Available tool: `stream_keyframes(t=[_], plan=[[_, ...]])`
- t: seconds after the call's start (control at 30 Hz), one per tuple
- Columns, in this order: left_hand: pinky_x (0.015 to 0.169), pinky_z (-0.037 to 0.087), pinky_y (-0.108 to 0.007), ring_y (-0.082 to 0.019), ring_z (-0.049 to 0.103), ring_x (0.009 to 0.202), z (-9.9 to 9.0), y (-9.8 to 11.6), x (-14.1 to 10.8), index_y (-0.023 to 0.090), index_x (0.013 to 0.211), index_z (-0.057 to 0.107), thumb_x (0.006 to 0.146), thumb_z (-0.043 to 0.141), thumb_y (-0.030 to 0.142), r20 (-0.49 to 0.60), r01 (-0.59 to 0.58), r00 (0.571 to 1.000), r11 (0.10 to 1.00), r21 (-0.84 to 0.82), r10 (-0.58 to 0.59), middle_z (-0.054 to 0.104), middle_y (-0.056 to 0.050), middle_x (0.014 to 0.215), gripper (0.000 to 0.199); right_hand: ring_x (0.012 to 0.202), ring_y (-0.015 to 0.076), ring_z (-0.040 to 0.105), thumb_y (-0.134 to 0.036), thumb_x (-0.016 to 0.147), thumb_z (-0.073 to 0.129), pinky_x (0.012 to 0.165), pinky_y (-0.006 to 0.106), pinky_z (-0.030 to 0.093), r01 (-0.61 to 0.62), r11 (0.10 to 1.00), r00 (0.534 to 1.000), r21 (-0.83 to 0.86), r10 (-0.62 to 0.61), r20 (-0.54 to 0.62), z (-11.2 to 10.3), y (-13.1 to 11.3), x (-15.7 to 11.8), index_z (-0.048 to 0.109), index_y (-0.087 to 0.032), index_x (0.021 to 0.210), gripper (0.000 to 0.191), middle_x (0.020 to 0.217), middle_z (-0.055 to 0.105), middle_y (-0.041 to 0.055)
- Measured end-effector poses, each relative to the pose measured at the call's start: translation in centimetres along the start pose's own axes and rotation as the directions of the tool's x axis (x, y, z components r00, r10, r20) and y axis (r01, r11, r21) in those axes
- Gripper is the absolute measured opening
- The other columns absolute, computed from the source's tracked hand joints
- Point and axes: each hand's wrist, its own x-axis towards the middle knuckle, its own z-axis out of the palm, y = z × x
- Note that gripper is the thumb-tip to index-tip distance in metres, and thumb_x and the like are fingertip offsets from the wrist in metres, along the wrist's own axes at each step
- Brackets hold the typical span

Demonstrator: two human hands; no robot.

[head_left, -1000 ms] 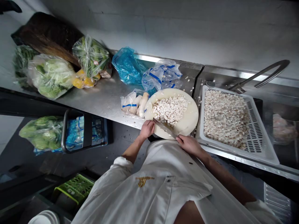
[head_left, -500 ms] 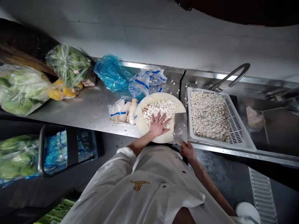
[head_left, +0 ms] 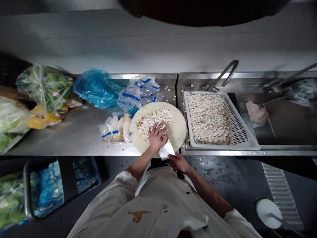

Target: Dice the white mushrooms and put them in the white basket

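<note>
The knife (head_left: 167,150) has swung from the board's right edge to its near edge, while the left hand (head_left: 157,138) is still over the chopped pieces (head_left: 160,115). That puts blade and palm close together at the near side of the pile, so both hands seem to be working one spot. The left fingers are spread, resting on the pieces, most of which lie just beyond the fingertips on the board (head_left: 178,132). The right hand (head_left: 178,163) is closed round the knife's handle; whether the blade touches the left hand, I cannot tell.
</note>
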Motion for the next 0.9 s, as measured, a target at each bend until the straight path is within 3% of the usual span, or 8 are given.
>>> stream_keyframes(t=[0.2,0.3,0.37,0.47,0.6,0.73,0.8,0.9], plan=[[0.123,0.025,-0.074,-0.044,0.034,0.157,-2.2,7.1,3.9,0.036,0.135,0.070,0.098,0.065,0.036,0.009,-0.061,0.998,0.997,-0.043,0.061,0.052,-0.003,0.162,0.037,0.038,0.0070,0.031,-0.063,0.082,0.073,0.037,0.022,0.033,0.067,0.991,0.993,0.113,-0.078,0.088,-4.1,-3.2,-5.3,0.042,-0.027,0.084,0.048,0.051,0.037,-0.0140],[0.125,0.025,-0.073,-0.043,0.032,0.158,-1.0,11.7,7.0,0.036,0.137,0.070,0.100,0.064,0.037,0.016,-0.152,0.988,0.986,-0.067,0.154,0.050,-0.002,0.163,0.037,0.038,0.0062,0.027,-0.059,0.080,0.075,0.037,0.022,0.033,0.119,0.978,0.990,0.173,-0.130,0.052,-6.6,-5.2,-8.7,0.042,-0.027,0.085,0.047,0.051,0.033,-0.0154],[0.125,0.029,-0.069,-0.040,0.035,0.157,1.6,14.6,9.1,0.035,0.134,0.071,0.102,0.062,0.038,0.024,-0.206,0.978,0.974,-0.097,0.209,0.051,0.000,0.163,0.034,0.038,0.0063,0.027,-0.054,0.078,0.075,0.037,0.023,0.035,0.180,0.962,0.984,0.203,-0.179,-0.028,-8.4,-6.3,-11.2,0.041,-0.027,0.085,0.044,0.052,0.033,-0.0151],[0.123,0.041,-0.060,-0.034,0.045,0.152,7.4,18.3,11.4,0.034,0.132,0.073,0.104,0.059,0.038,0.080,-0.225,0.967,0.956,-0.186,0.243,0.056,-0.001,0.159,0.031,0.040,0.0076,0.035,-0.044,0.075,0.075,0.039,0.024,0.039,0.266,0.942,0.951,0.206,-0.222,-0.214,-11.2,-7.5,-14.8,0.040,-0.027,0.081,0.040,0.054,0.039,-0.0125],[0.112,0.056,-0.045,-0.025,0.066,0.132,14.8,21.3,12.6,0.030,0.131,0.074,0.104,0.060,0.033,0.243,-0.024,0.964,0.950,-0.311,0.104,0.070,-0.004,0.142,0.031,0.042,0.0081,0.040,-0.042,0.074,0.079,0.040,0.024,0.037,0.298,0.928,0.884,0.225,-0.179,-0.432,-15.0,-7.4,-18.4,0.038,-0.027,0.078,0.043,0.056,0.040,-0.0116],[0.116,0.055,-0.039,-0.021,0.067,0.131,16.8,20.7,12.8,0.026,0.116,0.080,0.103,0.061,0.028,0.237,-0.053,0.960,0.925,-0.376,0.152,0.074,-0.004,0.133,0.023,0.042,0.0077,0.039,-0.051,0.079,0.083,0.042,0.023,0.037,0.412,0.889,0.786,0.200,-0.235,-0.572,-17.3,-5.9,-19.5,0.039,-0.027,0.080,0.050,0.058,0.041,-0.0117],[0.118,0.053,-0.038,-0.021,0.066,0.131,15.5,18.5,13.5,0.024,0.110,0.080,0.104,0.060,0.030,0.176,-0.120,0.964,0.917,-0.380,0.199,0.076,-0.005,0.128,0.022,0.042,0.0085,0.040,-0.058,0.082,0.082,0.042,0.024,0.037,0.434,0.890,0.758,0.142,-0.276,-0.590,-17.3,-5.2,-18.6,0.040,-0.027,0.081,0.052,0.057,0.041,-0.0115],[0.113,0.055,-0.035,-0.020,0.070,0.122,11.6,12.5,15.5,0.023,0.109,0.079,0.108,0.053,0.034,0.163,-0.092,0.976,0.955,-0.281,0.142,0.077,-0.006,0.123,0.028,0.040,0.0098,0.039,-0.066,0.088,0.072,0.041,0.024,0.035,0.406,0.908,0.806,0.097,-0.307,-0.505,-15.5,-4.6,-15.3,0.040,-0.027,0.080,0.051,0.055,0.039,-0.0113]])
